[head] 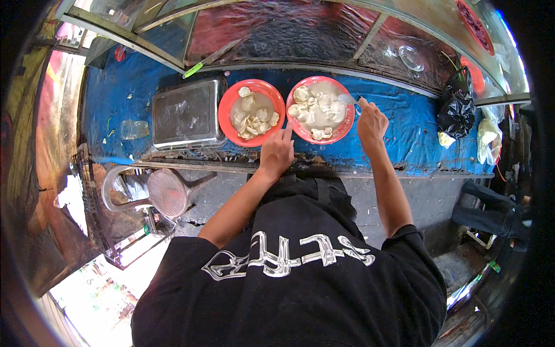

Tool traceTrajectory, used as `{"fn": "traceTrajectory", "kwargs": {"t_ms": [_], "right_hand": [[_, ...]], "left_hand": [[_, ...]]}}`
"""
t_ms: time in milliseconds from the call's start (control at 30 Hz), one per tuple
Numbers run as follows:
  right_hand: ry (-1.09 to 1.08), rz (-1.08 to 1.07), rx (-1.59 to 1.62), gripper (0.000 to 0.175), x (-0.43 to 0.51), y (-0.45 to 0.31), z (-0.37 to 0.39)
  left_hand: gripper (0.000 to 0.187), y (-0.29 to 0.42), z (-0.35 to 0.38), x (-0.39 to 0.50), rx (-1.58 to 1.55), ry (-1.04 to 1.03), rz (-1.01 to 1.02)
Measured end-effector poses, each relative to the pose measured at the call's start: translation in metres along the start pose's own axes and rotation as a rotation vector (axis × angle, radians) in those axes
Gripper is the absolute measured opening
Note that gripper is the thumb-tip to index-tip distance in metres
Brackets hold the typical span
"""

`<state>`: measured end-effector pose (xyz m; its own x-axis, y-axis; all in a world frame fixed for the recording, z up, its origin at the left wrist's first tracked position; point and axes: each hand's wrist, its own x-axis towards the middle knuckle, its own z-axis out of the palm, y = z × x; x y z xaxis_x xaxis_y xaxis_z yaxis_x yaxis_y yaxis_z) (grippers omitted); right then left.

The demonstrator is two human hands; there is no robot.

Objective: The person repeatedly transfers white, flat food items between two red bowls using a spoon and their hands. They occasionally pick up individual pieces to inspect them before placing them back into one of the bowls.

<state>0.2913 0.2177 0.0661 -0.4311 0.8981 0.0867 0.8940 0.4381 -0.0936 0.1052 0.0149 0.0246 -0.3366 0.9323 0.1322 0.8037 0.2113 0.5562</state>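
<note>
Two round red-orange plastic bowls stand side by side. The left bowl (225,117) holds pale dumpling-like pieces in cloudy liquid. More such pieces (325,104) lie in milky liquid in the right bowl (318,79), which has a paler pink inner wall. My right hand (372,122) grips a spoon (346,99), its bowl over the right-hand rim and reaching above the liquid. My left hand (276,152) lies at the near side between the bowls, fingers stretched out towards their rims. Whether those fingertips press on a rim I cannot tell.
An upturned metal tray (186,113) sits left of the bowls on the blue table cover (403,134). Beyond it lies a green-handled knife (211,58). A clear plastic cup (134,129) is farther left; a black plastic bag (456,110) is at right. Below stands a plastic chair (168,193).
</note>
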Motion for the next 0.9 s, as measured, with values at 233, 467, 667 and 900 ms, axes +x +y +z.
{"fn": "traceTrajectory", "kwargs": {"t_ms": [233,467,667,900], "right_hand": [[-0.13,0.002,-0.041,0.014,0.003,-0.011,0.022],[-0.281,-0.097,0.159,0.018,0.0,-0.008,0.025],[-0.201,-0.133,0.262,0.018,0.0,-0.007,0.009],[-0.133,-0.302,0.126,0.023,-0.013,-0.003,-0.001]], "left_hand": [[0.04,-0.034,-0.048,-0.019,-0.077,-0.109,-0.651],[0.039,-0.049,-0.058,-0.022,-0.466,-0.135,-0.627],[0.045,-0.029,-0.009,0.001,-0.779,-0.454,-0.774],[0.058,-0.013,0.008,0.033,-1.115,-0.401,-0.83]]}}
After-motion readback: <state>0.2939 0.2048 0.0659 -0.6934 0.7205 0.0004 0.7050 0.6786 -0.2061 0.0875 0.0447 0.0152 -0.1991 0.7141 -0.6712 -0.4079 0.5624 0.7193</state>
